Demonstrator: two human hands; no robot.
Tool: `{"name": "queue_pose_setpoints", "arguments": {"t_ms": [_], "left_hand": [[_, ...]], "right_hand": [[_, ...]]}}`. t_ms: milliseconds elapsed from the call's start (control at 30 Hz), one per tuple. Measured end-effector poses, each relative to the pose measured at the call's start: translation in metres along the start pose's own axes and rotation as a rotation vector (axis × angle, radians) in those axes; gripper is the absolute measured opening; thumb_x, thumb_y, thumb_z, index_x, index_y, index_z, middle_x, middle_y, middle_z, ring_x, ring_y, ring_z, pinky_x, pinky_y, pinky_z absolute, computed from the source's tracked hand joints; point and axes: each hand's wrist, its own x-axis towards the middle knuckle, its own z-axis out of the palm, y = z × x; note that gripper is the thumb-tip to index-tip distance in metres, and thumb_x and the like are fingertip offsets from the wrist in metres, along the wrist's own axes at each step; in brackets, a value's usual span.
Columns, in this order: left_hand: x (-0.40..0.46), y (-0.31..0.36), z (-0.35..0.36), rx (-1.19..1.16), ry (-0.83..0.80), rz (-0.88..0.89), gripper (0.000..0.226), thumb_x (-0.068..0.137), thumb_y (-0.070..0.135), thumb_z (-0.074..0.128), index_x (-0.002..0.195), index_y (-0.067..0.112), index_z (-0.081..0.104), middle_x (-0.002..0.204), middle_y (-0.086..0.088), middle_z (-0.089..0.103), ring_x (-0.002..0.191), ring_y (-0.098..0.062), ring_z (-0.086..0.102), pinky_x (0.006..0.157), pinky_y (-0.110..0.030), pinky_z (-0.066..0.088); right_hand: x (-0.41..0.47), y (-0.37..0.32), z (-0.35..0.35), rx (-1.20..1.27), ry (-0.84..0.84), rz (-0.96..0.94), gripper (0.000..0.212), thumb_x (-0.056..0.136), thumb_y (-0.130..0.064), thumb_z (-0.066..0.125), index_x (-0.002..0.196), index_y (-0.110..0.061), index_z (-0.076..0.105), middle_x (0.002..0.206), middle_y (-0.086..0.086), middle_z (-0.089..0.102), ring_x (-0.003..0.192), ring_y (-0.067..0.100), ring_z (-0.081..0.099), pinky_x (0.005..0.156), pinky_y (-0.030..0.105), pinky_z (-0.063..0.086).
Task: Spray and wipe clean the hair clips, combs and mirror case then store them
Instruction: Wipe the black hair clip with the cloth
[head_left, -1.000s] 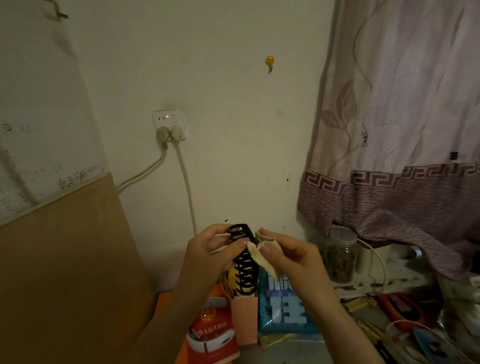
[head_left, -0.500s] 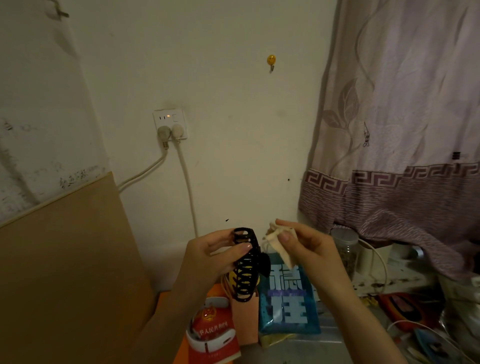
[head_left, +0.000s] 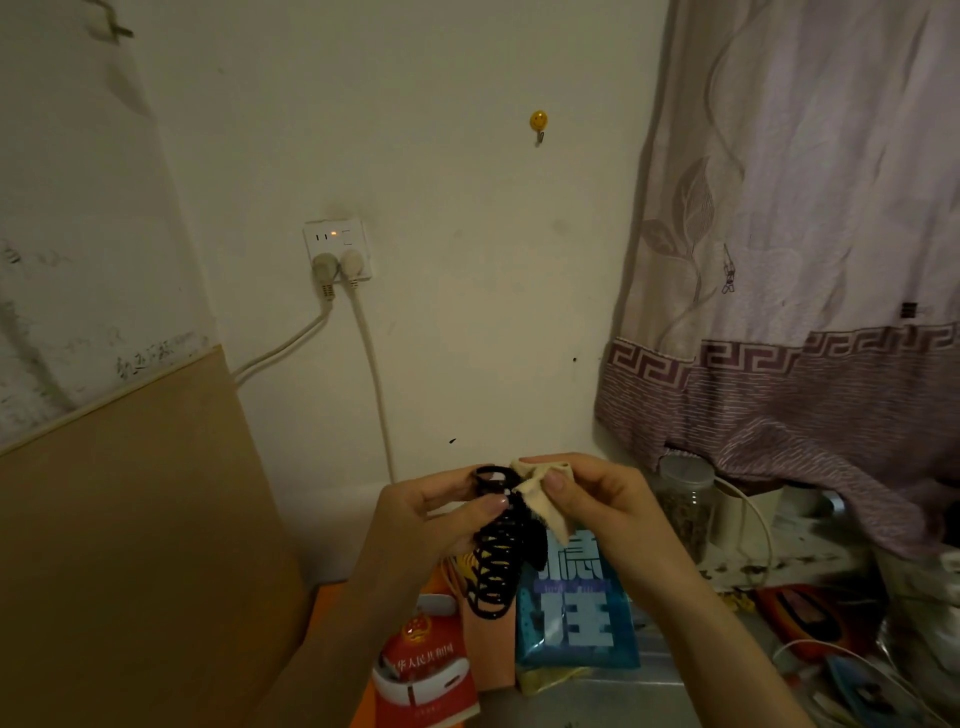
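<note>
A black claw hair clip (head_left: 497, 561) hangs upright in front of me, teeth pointing down. My left hand (head_left: 426, 525) grips its upper end between thumb and fingers. My right hand (head_left: 587, 499) pinches a small beige cloth (head_left: 543, 499) and presses it against the top of the clip. The clip's top is partly hidden by the fingers and the cloth. No combs or mirror case can be made out in this dim view.
Below the hands stand a red booklet (head_left: 426, 670), a peach box (head_left: 488, 649) and a blue packet (head_left: 576, 613). A jar (head_left: 683, 509) and cables lie right under a purple curtain (head_left: 805, 260). A brown board (head_left: 130, 519) leans left; a socket (head_left: 337, 249) is on the wall.
My right hand, which had drawn the cloth away from the clip half a second ago, has brought it back against the clip's top. My left hand holds the clip nearly still.
</note>
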Motion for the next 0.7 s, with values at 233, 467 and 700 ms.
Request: {"name": "queue_pose_setpoints", "arguments": {"t_ms": [233, 467, 700], "left_hand": [[0.005, 0.007, -0.002, -0.080, 0.069, -0.021, 0.020, 0.061, 0.020, 0.074, 0.079, 0.024, 0.079, 0.085, -0.008, 0.076, 0.075, -0.021, 0.073, 0.058, -0.023, 0.056], [0.004, 0.005, 0.006, -0.026, 0.078, -0.024, 0.034, 0.056, 0.030, 0.077, 0.089, 0.020, 0.076, 0.090, -0.006, 0.075, 0.082, -0.023, 0.073, 0.061, -0.026, 0.057], [0.003, 0.008, 0.009, -0.032, 0.128, 0.016, 0.034, 0.051, 0.031, 0.078, 0.084, 0.020, 0.078, 0.086, -0.006, 0.075, 0.076, -0.020, 0.073, 0.057, -0.024, 0.056]], "right_hand": [[-0.008, -0.002, -0.007, 0.027, 0.128, 0.008, 0.030, 0.081, -0.021, 0.056, 0.102, -0.007, 0.071, 0.084, 0.006, 0.075, 0.074, 0.011, 0.069, 0.066, 0.018, 0.053], [-0.009, -0.004, 0.001, 0.075, 0.344, -0.062, 0.026, 0.075, -0.030, 0.060, 0.095, -0.019, 0.073, 0.086, 0.005, 0.075, 0.076, 0.013, 0.070, 0.067, 0.020, 0.056], [-0.014, -0.005, 0.006, 0.030, 0.319, -0.099, 0.024, 0.077, -0.026, 0.061, 0.096, -0.017, 0.074, 0.091, 0.004, 0.076, 0.082, 0.013, 0.071, 0.067, 0.019, 0.054]]}}
